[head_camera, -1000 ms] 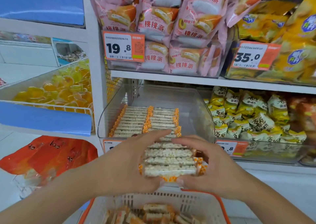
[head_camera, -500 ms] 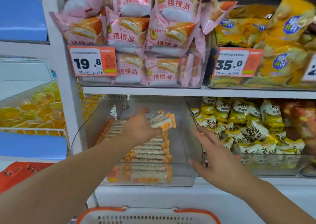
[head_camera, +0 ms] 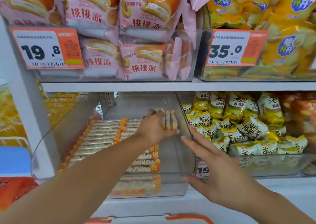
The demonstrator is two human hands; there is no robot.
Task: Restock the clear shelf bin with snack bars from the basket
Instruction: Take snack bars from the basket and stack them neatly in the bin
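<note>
From the head camera, the left hand (head_camera: 153,129) reaches into the clear shelf bin (head_camera: 179,186), fingers curled round a small stack of snack bars (head_camera: 168,122) held on edge above the bin's bare right side. Two rows of bars (head_camera: 102,135) already lie flat in the bin. The right hand (head_camera: 217,169) rests with straight, spread fingers against the bin's right wall. The basket rim (head_camera: 186,217) shows at the bottom edge.

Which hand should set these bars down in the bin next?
Left. The left hand already grips the snack bars inside the clear bin; the right hand only rests, fingers straight, against its outer wall.
</note>
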